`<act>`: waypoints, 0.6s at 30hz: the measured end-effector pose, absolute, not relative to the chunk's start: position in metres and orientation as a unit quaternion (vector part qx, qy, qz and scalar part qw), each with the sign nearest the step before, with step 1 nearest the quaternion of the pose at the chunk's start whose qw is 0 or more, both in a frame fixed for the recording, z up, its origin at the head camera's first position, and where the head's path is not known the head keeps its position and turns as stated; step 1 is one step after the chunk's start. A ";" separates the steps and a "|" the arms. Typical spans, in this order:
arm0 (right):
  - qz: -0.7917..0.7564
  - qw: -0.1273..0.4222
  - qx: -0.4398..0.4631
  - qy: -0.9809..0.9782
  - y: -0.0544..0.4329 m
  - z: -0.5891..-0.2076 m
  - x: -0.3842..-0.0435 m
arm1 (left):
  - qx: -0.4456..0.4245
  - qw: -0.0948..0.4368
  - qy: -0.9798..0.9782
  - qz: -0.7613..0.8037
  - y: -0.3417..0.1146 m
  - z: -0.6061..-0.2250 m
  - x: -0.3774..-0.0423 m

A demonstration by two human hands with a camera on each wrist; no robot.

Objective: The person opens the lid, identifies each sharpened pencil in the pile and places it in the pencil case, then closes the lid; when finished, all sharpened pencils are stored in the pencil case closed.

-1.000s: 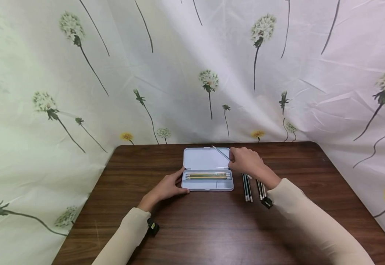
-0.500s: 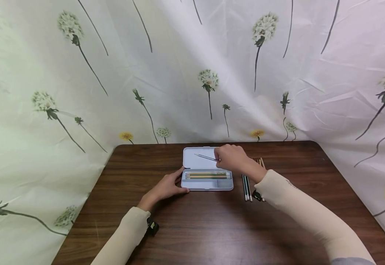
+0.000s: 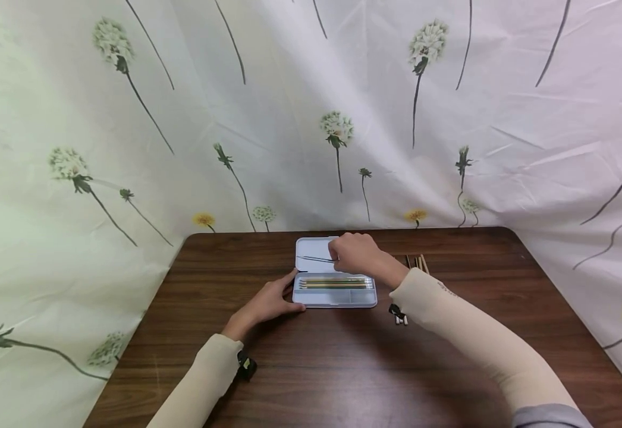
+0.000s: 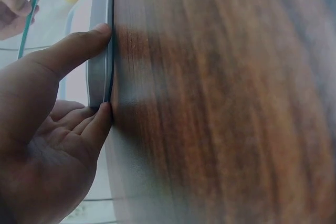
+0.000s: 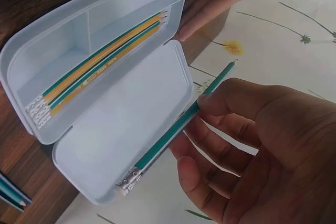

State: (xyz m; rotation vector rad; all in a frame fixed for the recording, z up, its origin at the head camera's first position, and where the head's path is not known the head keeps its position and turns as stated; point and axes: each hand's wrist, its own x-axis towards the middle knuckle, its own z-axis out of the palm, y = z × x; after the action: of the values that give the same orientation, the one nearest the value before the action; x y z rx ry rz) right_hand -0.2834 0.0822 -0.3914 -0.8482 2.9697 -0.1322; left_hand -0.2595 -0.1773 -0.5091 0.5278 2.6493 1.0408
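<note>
A white pencil case point(image 3: 323, 299) lies with its lid up on the table, and several green and yellow pencils point(image 5: 100, 66) lie side by side in its long compartment. My left hand point(image 3: 269, 302) holds the case's left end, thumb at the front corner and fingers around the back one. Above the lid point(image 5: 126, 114), my right hand point(image 3: 359, 254) pinches a green pencil point(image 5: 160, 150) between thumb and fingers. Its sharpened tip points left in the head view, and its eraser end shows at the lower left in the right wrist view.
To the right of the case lie loose pencils point(image 3: 423, 263), partly hidden beneath the right forearm; white eraser ends point(image 3: 401, 321) stick out below the sleeve. The brown wooden table point(image 3: 311, 362) ends at a flower-print cloth point(image 3: 289, 148) behind the case.
My right hand has moved left with the pencil, from the lid's right edge to over the lid, and the pencil has turned nearly level. The left hand stays at the case.
</note>
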 end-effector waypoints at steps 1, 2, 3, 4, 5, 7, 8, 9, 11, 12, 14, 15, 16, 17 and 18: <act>-0.041 0.030 -0.273 0.961 0.081 -0.392 -0.285 | 0.182 0.122 0.908 0.359 -0.177 -0.509 -0.260; -0.039 0.034 -0.271 0.961 0.079 -0.392 -0.286 | 0.182 0.121 0.906 0.361 -0.177 -0.509 -0.260; -0.037 0.039 -0.268 0.962 0.078 -0.393 -0.288 | 0.183 0.120 0.906 0.361 -0.177 -0.509 -0.260; -0.034 0.044 -0.265 0.963 0.077 -0.395 -0.289 | 0.183 0.121 0.905 0.363 -0.177 -0.508 -0.259; -0.033 0.049 -0.263 0.963 0.076 -0.396 -0.290 | 0.184 0.121 0.905 0.364 -0.177 -0.508 -0.259; -0.032 0.058 -0.263 0.962 0.073 -0.400 -0.293 | 0.186 0.121 0.905 0.363 -0.176 -0.508 -0.259; -0.029 0.062 -0.265 0.962 0.072 -0.402 -0.294 | 0.186 0.121 0.905 0.363 -0.176 -0.508 -0.258; -0.027 0.064 -0.267 0.961 0.071 -0.404 -0.294 | 0.185 0.121 0.906 0.361 -0.175 -0.507 -0.258; -0.025 0.067 -0.273 0.959 0.069 -0.409 -0.295 | 0.183 0.124 0.906 0.360 -0.175 -0.507 -0.257; -0.023 0.067 -0.274 0.959 0.068 -0.412 -0.295 | 0.183 0.122 0.908 0.358 -0.175 -0.507 -0.257; -0.022 0.069 -0.274 0.959 0.066 -0.418 -0.297 | 0.181 0.121 0.909 0.355 -0.175 -0.507 -0.256; -0.024 0.071 -0.273 0.959 0.065 -0.421 -0.298 | 0.180 0.121 0.910 0.354 -0.176 -0.507 -0.256; -0.026 0.075 -0.272 0.959 0.065 -0.425 -0.299 | 0.179 0.121 0.910 0.353 -0.176 -0.507 -0.257; -0.029 0.078 -0.270 0.959 0.064 -0.428 -0.299 | 0.180 0.120 0.910 0.353 -0.176 -0.507 -0.257; -0.030 0.079 -0.269 0.959 0.064 -0.431 -0.300 | 0.179 0.120 0.910 0.354 -0.176 -0.508 -0.257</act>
State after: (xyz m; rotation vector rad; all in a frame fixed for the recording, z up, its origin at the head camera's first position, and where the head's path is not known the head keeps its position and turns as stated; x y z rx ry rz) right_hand -0.2998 0.0640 -0.4311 -0.8052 2.8707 -0.0895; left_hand -0.2566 -0.1758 -0.5077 0.5238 2.6599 1.0344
